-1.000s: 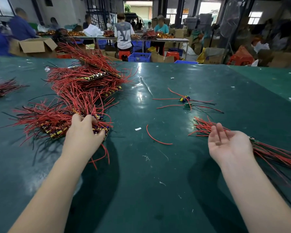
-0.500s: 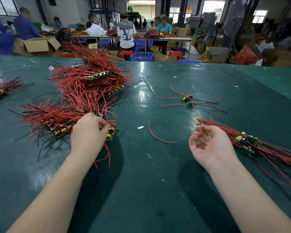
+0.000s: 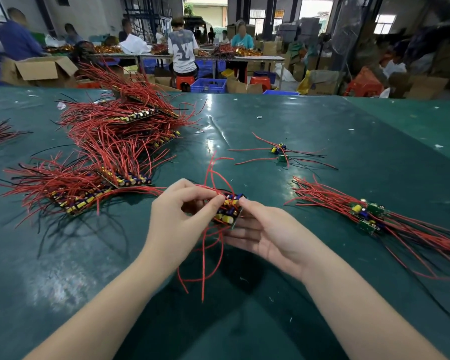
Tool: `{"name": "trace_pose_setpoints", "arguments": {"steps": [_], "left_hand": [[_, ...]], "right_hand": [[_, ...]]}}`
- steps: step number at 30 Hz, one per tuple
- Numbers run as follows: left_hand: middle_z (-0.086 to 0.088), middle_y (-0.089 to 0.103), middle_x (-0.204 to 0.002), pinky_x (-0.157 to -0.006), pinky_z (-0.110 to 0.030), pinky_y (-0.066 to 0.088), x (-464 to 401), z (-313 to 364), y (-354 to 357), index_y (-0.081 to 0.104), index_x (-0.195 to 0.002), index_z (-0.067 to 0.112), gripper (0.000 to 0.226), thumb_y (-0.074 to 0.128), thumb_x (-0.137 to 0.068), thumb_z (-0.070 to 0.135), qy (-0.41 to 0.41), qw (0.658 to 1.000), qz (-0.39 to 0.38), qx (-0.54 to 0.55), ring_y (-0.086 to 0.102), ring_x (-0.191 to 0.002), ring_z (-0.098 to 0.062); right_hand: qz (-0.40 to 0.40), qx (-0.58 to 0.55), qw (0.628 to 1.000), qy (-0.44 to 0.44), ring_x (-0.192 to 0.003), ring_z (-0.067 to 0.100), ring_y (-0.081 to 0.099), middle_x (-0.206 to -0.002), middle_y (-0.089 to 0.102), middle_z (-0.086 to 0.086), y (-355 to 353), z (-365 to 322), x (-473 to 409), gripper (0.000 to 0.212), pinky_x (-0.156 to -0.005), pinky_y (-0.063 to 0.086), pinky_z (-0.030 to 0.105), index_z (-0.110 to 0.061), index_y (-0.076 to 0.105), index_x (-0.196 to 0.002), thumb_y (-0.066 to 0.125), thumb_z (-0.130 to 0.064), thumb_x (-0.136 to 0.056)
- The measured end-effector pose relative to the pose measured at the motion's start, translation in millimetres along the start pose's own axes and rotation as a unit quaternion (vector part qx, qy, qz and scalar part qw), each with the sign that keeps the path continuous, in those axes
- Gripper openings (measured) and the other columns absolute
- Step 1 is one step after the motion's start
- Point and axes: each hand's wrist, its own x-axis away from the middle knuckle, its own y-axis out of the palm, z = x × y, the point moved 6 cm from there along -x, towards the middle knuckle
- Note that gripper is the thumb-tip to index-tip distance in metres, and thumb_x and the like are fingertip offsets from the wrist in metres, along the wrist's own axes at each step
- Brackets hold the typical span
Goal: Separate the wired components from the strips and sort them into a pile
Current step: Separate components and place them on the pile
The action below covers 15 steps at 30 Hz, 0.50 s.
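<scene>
Both hands met over the green table (image 3: pixel 322 131), holding one strip (image 3: pixel 227 210) of wired components between them, raised a little above the surface near the middle. The left hand (image 3: pixel 178 219) had its thumb and forefinger curled and pinched on the strip's far end, among the blue and yellow parts. The right hand (image 3: pixel 268 231) lay palm up beneath the strip's near edge, fingers nearly straight under it, with the thumb pressed against the top; it gripped the strip rather than simply carrying it. Red wires (image 3: pixel 205 258) trailed from the strip, some arching upward, others hanging down toward the person. To the left lay the stock of unbroken strips (image 3: pixel 109 157), heaped with red and black leads fanning out. To the right sat the pile (image 3: pixel 366 214) of separated pieces, small green boards with long red wires running toward the table's right edge. Two loose pieces (image 3: pixel 279 153) lay apart behind the hands. Beyond the table, an open carton (image 3: pixel 40 68) stood at the far left; its contents could not be seen. A blue crate (image 3: pixel 209 85) sat on the floor near a red stool (image 3: pixel 184 80), its contents likewise hidden. Other people worked at a distant bench (image 3: pixel 255 57).
</scene>
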Motion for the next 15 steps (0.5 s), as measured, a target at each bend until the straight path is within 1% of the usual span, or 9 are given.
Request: {"name": "trace_pose_setpoints", "arguments": {"steps": [3, 7, 8, 9, 10, 12, 13, 14, 15], "left_hand": [[0.005, 0.056, -0.072, -0.066, -0.013, 0.041, 2, 6, 6, 0.073, -0.080, 0.024, 0.013, 0.077, -0.079, 0.012, 0.039, 0.999, -0.021, -0.003, 0.055, -0.069, -0.007], [0.002, 0.058, -0.080, -0.068, -0.015, 0.044, 2, 11, 12, 0.074, -0.091, 0.019, 0.017, 0.071, -0.083, 0.004, 0.082, 0.994, -0.070, -0.013, 0.057, -0.077, -0.010], [0.001, 0.058, -0.082, -0.068, -0.015, 0.044, 2, 13, 12, 0.074, -0.094, 0.018, 0.018, 0.067, -0.084, 0.004, 0.094, 0.993, -0.071, -0.014, 0.057, -0.079, -0.010], [0.000, 0.058, -0.084, -0.068, -0.016, 0.044, 2, 15, 8, 0.073, -0.096, 0.018, 0.020, 0.065, -0.084, 0.005, 0.102, 0.993, -0.055, -0.020, 0.057, -0.080, -0.011], [0.000, 0.057, -0.085, -0.067, -0.017, 0.044, 1, 16, 2, 0.071, -0.098, 0.018, 0.020, 0.064, -0.083, 0.005, 0.106, 0.994, -0.021, -0.026, 0.056, -0.080, -0.010], [0.003, 0.053, -0.087, -0.065, -0.021, 0.043, -3, 11, -15, 0.060, -0.097, 0.021, 0.021, 0.066, -0.080, 0.009, 0.076, 0.994, 0.074, -0.020, 0.051, -0.078, -0.006], [0.003, 0.050, -0.088, -0.066, -0.022, 0.043, -5, 4, -23, 0.052, -0.097, 0.022, 0.027, 0.069, -0.079, 0.011, 0.036, 0.993, 0.114, -0.003, 0.049, -0.078, -0.008], [0.002, 0.048, -0.091, -0.069, -0.023, 0.043, -7, -5, -27, 0.045, -0.098, 0.022, 0.035, 0.073, -0.079, 0.012, -0.014, 0.990, 0.137, 0.018, 0.048, -0.080, -0.010], [0.001, 0.049, -0.093, -0.073, -0.024, 0.043, -9, -13, -26, 0.042, -0.099, 0.020, 0.040, 0.075, -0.080, 0.011, -0.073, 0.987, 0.134, 0.052, 0.049, -0.083, -0.011]], "right_hand": [[-0.004, -0.008, 0.999, -0.032, -0.069, 0.017, 0.071, -0.083, 0.074, 0.009, 3, -4, 1, 0.020, -0.059, 0.057, 0.025, -0.009, 0.069, -0.090, 0.054, -0.019, -0.097], [0.027, -0.008, 0.998, -0.053, -0.067, 0.013, 0.070, -0.080, 0.073, 0.005, 0, -4, 0, 0.015, -0.057, 0.056, 0.024, -0.009, 0.067, -0.091, 0.055, -0.017, -0.096], [0.041, -0.018, 0.997, -0.055, -0.064, 0.012, 0.070, -0.077, 0.074, 0.005, -1, -4, -1, 0.016, -0.054, 0.055, 0.024, -0.009, 0.066, -0.091, 0.053, -0.015, -0.097], [0.054, -0.030, 0.997, -0.056, -0.062, 0.012, 0.070, -0.076, 0.074, 0.006, -3, -5, -1, 0.018, -0.052, 0.054, 0.023, -0.010, 0.066, -0.091, 0.051, -0.014, -0.098], [0.063, -0.047, 0.995, -0.056, -0.061, 0.013, 0.070, -0.077, 0.075, 0.007, -6, -7, -1, 0.019, -0.051, 0.054, 0.023, -0.010, 0.066, -0.091, 0.049, -0.012, -0.098], [0.063, -0.092, 0.992, -0.055, -0.062, 0.017, 0.071, -0.082, 0.075, 0.012, -9, -11, -1, 0.018, -0.052, 0.056, 0.025, -0.010, 0.065, -0.093, 0.048, -0.011, -0.097], [0.055, -0.109, 0.991, -0.052, -0.063, 0.019, 0.071, -0.085, 0.074, 0.014, -10, -13, 0, 0.017, -0.054, 0.057, 0.025, -0.008, 0.065, -0.095, 0.048, -0.011, -0.095], [0.042, -0.119, 0.991, -0.047, -0.064, 0.021, 0.071, -0.087, 0.074, 0.015, -10, -15, 1, 0.018, -0.055, 0.057, 0.026, -0.006, 0.065, -0.097, 0.048, -0.012, -0.094], [0.028, -0.121, 0.991, -0.043, -0.064, 0.021, 0.071, -0.088, 0.074, 0.015, -8, -16, 3, 0.020, -0.055, 0.057, 0.025, -0.005, 0.065, -0.099, 0.048, -0.013, -0.093]]}}
